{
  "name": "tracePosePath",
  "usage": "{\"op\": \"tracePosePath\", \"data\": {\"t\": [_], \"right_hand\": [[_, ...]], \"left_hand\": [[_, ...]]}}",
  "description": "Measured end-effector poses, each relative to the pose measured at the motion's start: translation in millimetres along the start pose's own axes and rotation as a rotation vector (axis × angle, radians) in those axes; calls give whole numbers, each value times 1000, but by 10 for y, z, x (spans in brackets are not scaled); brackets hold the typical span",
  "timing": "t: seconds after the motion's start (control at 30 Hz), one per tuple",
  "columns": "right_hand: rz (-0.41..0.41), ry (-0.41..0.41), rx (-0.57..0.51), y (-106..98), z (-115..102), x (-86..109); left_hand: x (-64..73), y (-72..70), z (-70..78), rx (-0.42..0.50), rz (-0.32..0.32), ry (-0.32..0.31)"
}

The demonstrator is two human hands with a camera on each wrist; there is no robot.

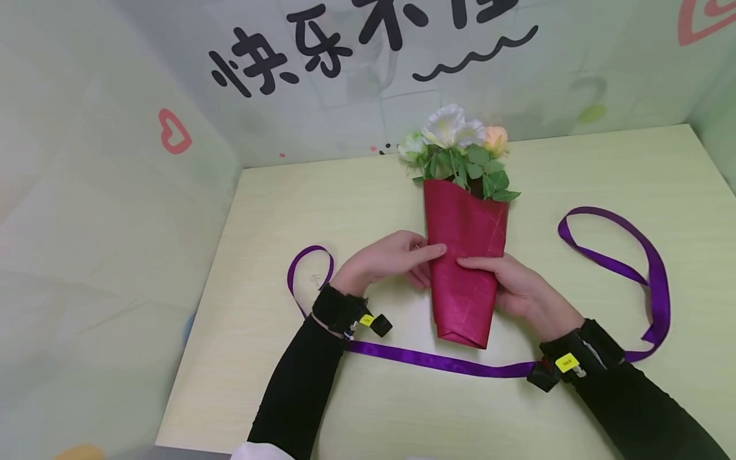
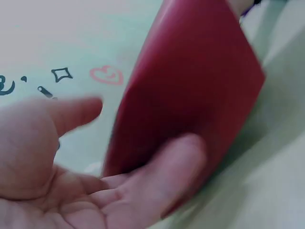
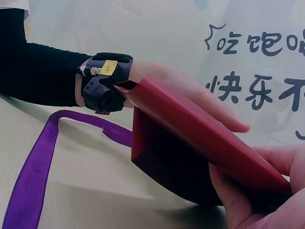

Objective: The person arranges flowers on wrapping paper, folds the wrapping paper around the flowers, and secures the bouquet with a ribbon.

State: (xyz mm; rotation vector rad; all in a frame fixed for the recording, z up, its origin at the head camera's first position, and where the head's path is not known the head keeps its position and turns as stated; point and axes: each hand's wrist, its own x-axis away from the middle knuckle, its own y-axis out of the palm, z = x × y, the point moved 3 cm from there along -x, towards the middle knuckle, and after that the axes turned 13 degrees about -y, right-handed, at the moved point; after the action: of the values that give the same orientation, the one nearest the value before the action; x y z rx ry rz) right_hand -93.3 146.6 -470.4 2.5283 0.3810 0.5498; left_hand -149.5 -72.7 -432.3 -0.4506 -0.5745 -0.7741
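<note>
A bouquet of artificial-looking flowers [image 1: 454,131] in a dark red paper wrap [image 1: 467,281] stands out in the middle of the head view, blooms toward the wall. My right hand [image 1: 526,291] grips the wrap's right side, thumb on the front, the other fingers behind it. At the left edge is my left hand [image 1: 397,259], its thumb reaching over the wrap in the head view. The left wrist view shows that thumb [image 2: 81,114] held apart from the paper, with a blurred finger [image 2: 176,162] against the wrap. The wrap's lower end gapes in the right wrist view.
A long purple ribbon [image 1: 437,360] runs across the pale table [image 1: 356,409] below the bouquet, passing by both wrists. It loops at the left and in a larger curl at the right. A printed backdrop [image 1: 356,121] rises behind the table.
</note>
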Motion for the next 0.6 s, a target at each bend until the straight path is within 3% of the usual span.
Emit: {"op": "tracePosePath", "data": {"t": [0.1, 0.27, 0.47, 0.6], "right_hand": [[0, -8, 10, 20, -15, 3], [-9, -22, 56, 24, -37, -7], [-60, -16, 218, 8, -119, 13], [-116, 13, 232, -31, -172, 69]], "left_hand": [[-45, 44, 7, 142, -6, 11], [-78, 93, 25, 290, 21, 11], [-98, 140, 40, 407, 22, 7], [-105, 155, 41, 430, 34, 16]]}}
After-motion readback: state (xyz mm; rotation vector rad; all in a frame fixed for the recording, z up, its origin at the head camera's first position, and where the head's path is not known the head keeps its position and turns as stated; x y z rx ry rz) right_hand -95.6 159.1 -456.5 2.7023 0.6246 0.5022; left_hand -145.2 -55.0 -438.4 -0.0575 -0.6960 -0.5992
